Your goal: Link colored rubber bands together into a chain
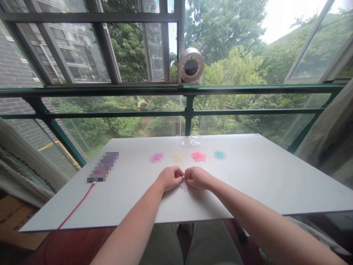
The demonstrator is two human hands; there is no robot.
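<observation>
My left hand [171,179] and my right hand [198,178] meet over the middle of the white table, fingertips almost touching. Both are closed in a pinch, and whatever lies between the fingertips is too small to make out. Just below them is a small pile of mixed-colour strands [183,186], like tiny rubber bands, partly hidden by the fingers. Beyond the hands, four loose piles form a row: a purple pile [157,157], a pale yellow pile [177,157], a pink pile [199,156] and a teal pile [220,154].
Clear round dishes or lids [195,141] stand at the table's [264,184] back edge. A blurred-out phone-like object [103,166] lies at left, with a red cable [75,208] running off the front edge. Behind are a green railing [124,91] and a round silver device [191,66].
</observation>
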